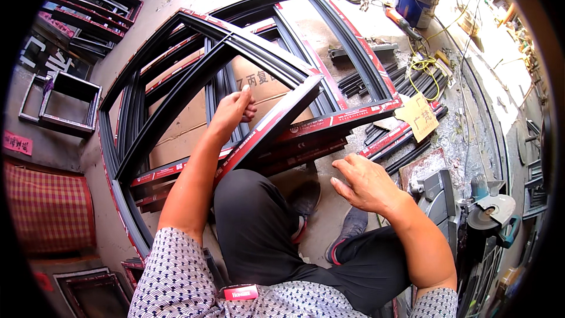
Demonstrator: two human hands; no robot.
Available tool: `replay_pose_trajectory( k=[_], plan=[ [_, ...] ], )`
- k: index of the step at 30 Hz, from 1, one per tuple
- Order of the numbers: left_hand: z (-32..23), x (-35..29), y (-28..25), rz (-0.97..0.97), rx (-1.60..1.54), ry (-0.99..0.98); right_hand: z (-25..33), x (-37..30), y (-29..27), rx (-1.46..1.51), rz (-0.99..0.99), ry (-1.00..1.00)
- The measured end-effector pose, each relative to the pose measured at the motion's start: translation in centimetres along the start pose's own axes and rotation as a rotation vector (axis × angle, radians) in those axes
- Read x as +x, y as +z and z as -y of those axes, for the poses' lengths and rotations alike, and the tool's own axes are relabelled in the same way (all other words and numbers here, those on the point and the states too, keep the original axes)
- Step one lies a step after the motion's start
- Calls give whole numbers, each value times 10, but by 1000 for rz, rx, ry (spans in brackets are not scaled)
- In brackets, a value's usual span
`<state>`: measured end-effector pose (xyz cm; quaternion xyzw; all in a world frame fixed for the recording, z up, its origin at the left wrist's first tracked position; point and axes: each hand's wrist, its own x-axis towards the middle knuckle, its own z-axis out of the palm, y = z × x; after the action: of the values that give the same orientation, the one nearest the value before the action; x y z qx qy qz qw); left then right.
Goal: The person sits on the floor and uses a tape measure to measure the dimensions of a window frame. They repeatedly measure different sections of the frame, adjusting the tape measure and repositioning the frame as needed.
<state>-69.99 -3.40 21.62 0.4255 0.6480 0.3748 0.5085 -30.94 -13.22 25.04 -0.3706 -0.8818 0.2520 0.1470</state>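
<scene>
A dark metal window frame (166, 119) with red-and-white protective tape lies tilted on top of a stack of similar frames (347, 35). One corner of it reaches toward my knees. My left hand (234, 111) is over the inside of the top frame, fingers curled and thumb up; whatever they may hold is hidden. Apart from the frames, my right hand (368, 185) hovers above my right shoe, thumb and bent fingers separated, nothing visible between them. Cardboard (259, 82) shows through the frame openings.
At the right stands a saw with a round blade (491, 211). Dark metal bars (406, 82) lie beyond my right hand, near an orange-and-black power tool (403, 22) with a yellow cord and a blue-and-white bucket (415, 0). A checkered cloth (50, 206) is at left.
</scene>
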Motion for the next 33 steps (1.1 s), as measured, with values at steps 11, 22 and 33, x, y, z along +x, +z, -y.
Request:
replay_pose_trajectory(
  k=[11,22,33],
  plan=[
    [51,-230,-26,-409,1106,222,2,7,4,11,-19,-76],
    [65,-221,-31,-399,1297,136,19,40,26,-58,-96,-212],
    [65,-225,-28,-472,1181,266,51,100,44,-95,-330,-322]
  ],
)
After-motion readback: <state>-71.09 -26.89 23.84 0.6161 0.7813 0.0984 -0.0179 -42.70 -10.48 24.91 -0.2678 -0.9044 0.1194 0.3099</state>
